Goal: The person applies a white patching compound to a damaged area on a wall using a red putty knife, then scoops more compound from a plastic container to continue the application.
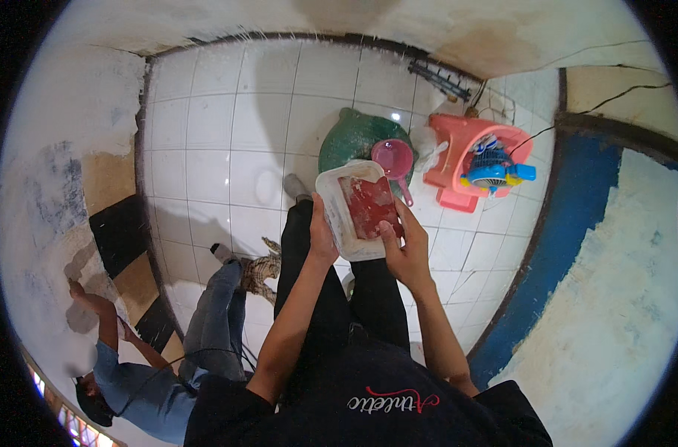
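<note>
My left hand (321, 237) is closed on the left side of a white plastic container (331, 212), held above my legs and smeared with pale paste. My right hand (404, 249) grips the container's right edge together with a flat red rectangular plate (365, 201) that lies inside it, its thumb resting on the red piece. The plate also carries pale smears. Just past the container, a pink dipper (391, 156) rests on a green rounded tub or bag (346, 134).
A pink plastic seat (447, 156) holding a blue fan-like object (492, 171) stands right. A co-worker (141, 395) reaches to the left patched wall (55, 186). Cloth (260, 276) lies on the tiled floor (260, 123). A dark metal piece (439, 80) lies by the far wall.
</note>
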{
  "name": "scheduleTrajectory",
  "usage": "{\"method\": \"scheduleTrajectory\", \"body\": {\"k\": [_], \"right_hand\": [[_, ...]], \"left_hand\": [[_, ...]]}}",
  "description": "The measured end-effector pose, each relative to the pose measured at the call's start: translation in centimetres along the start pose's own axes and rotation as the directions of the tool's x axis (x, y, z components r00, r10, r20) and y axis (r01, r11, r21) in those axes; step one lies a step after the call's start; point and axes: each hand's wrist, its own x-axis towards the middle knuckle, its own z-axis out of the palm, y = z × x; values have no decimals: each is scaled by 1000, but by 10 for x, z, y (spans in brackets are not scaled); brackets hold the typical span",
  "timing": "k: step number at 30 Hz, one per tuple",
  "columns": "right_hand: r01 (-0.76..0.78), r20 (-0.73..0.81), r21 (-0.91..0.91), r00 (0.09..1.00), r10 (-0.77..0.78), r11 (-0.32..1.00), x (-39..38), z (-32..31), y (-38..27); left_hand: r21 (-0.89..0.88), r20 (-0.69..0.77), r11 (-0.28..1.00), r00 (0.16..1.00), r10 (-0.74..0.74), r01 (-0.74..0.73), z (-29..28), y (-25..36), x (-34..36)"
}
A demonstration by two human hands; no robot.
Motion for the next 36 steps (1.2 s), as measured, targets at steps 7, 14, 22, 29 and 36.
{"method": "scheduleTrajectory", "body": {"k": [7,14,22,29,36], "right_hand": [[394,-275,-500,772,-572,772,-28,0,-93],[589,-160,-584,591,-791,559,-58,-16,-165],[351,-172,-580,829,-532,735,-59,-6,-237],[361,-200,-585,804,-561,726,-24,53,-292],[287,-280,-587,805,-523,757,8,102,-320]], "left_hand": [[-153,187,976,966,180,-153,98,48,-70],[-93,269,987,951,152,-131,145,81,-99],[-97,335,995,941,55,-24,173,125,-112],[-22,433,1000,901,10,-1,181,198,-82],[-25,396,998,917,-46,61,172,260,-56]]}}
